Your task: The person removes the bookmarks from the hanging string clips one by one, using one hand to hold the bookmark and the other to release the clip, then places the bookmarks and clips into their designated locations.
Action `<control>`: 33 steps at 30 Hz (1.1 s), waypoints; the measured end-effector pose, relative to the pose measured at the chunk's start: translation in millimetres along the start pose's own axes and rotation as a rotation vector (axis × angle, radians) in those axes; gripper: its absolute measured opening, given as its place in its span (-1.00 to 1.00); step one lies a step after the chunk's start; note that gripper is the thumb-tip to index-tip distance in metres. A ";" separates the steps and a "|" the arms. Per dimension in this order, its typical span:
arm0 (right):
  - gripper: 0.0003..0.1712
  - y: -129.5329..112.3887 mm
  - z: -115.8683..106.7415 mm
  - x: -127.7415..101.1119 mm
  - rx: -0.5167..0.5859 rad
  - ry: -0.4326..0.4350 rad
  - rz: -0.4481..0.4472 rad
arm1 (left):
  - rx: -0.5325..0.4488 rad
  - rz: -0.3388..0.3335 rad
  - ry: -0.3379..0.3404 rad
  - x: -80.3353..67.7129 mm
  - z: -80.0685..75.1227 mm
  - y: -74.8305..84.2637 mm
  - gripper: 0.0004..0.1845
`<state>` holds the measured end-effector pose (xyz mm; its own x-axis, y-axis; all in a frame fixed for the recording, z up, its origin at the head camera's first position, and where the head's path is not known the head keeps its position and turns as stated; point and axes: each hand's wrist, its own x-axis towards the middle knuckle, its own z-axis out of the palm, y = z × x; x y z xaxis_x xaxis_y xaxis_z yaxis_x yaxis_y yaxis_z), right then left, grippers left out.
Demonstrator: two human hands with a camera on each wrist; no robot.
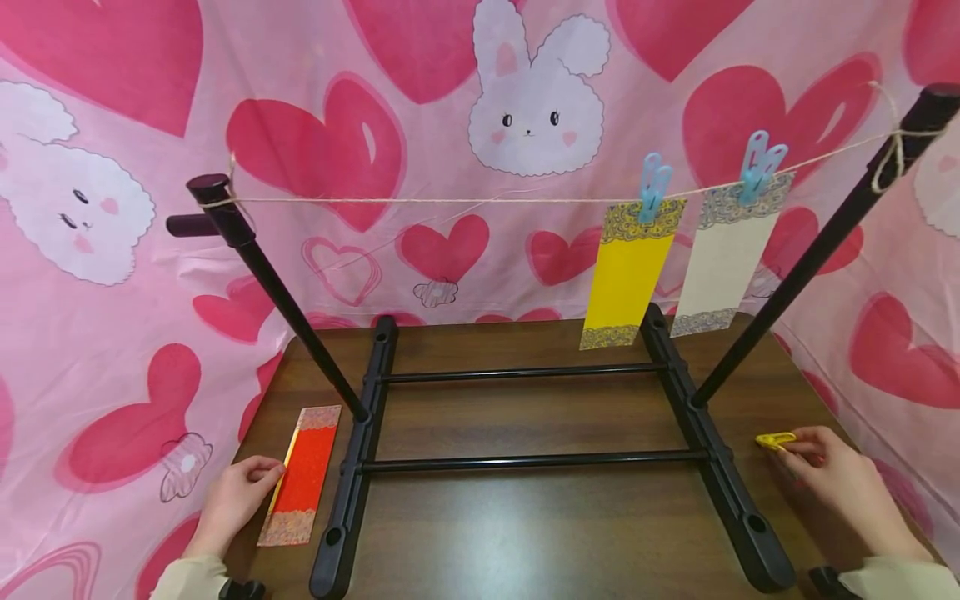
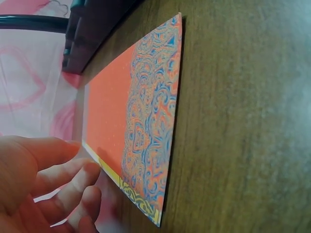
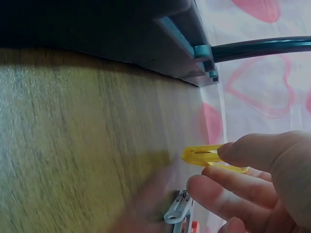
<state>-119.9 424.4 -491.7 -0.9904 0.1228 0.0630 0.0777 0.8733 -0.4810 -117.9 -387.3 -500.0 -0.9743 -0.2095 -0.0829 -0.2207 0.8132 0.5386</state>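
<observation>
On the table [image 1: 525, 517], left hand [image 1: 236, 500] touches the red card [image 1: 303, 475] edge with loosely curled fingers; right hand [image 1: 840, 475] pinches a yellow peg [image 1: 775, 439]. Likely risk: that flat card slips when lifted, or the peg springs loose

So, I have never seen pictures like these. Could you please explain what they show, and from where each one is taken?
A person works with bare hands; there is no robot. The wide picture comes from a head camera, the close ones from wrist cameras. On the wooden table stands a black frame with a string; two paper strips hang from blue pegs. The left hand touches the edge of a red paper strip lying flat. The right hand pinches a yellow peg.
</observation>
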 end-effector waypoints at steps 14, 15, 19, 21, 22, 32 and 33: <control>-0.51 -2.1 6.9 0.6 0.010 0.001 0.034 | 0.015 0.074 0.094 -5.1 -0.8 5.4 -0.73; -0.51 -2.0 7.2 0.7 0.008 -0.001 0.040 | 0.018 0.092 0.108 -6.3 -1.1 6.3 -0.74; -0.49 0.2 7.4 1.4 -0.025 -0.008 0.066 | 0.022 0.143 0.147 -9.1 -2.9 10.1 -0.78; -0.46 2.1 6.9 1.6 -0.048 -0.026 0.085 | 0.027 0.144 0.143 -9.4 -4.6 11.9 -0.78; -0.45 3.0 6.7 1.2 -0.062 -0.034 0.091 | 0.032 0.138 0.128 -9.3 -5.8 12.7 -0.76; -0.26 6.7 6.7 -0.7 -0.160 -0.255 0.200 | 0.115 0.147 0.015 -12.8 -14.5 16.1 -0.57; -0.26 6.6 7.1 -0.9 -0.166 -0.264 0.200 | 0.118 0.144 0.010 -13.4 -14.7 16.3 -0.56</control>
<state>-119.3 426.7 -501.1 -0.9474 0.1919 -0.2563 0.2688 0.9116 -0.3110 -107.8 -379.1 -477.8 -0.9958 -0.0917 -0.0034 -0.0837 0.8930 0.4422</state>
